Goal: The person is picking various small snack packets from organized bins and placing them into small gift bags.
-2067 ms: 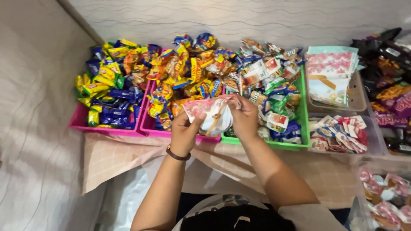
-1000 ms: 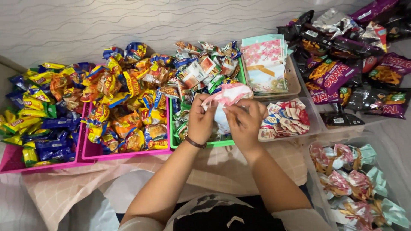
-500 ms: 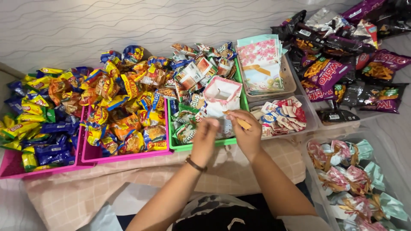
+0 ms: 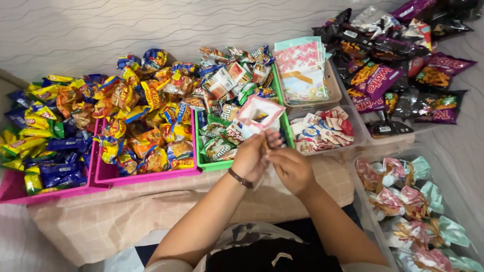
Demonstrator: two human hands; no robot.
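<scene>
My left hand [image 4: 250, 158], with a dark bracelet at the wrist, holds a small pink-and-white paper bag [image 4: 259, 116] whose mouth stands open toward me. My right hand [image 4: 292, 168] is just below it with the fingers curled against the bag's lower edge, touching the left hand. Both hands hover over the front rim of the green tray [image 4: 214, 164], which is heaped with green, white and red snack packets.
Two pink trays [image 4: 143, 176] at left hold blue, yellow and orange snack packets. A stack of flat pink-and-teal paper bags [image 4: 302, 70] and a tray of small red-white sachets [image 4: 325, 131] sit right of the green tray. Purple chip bags [image 4: 383, 75] lie far right; filled tied bags [image 4: 408, 201] fill a clear bin.
The bag's mouth has been pulled open and now faces me. Both hands have drawn closer together and lower, toward the tray's front edge. The view shifted right earlier.
</scene>
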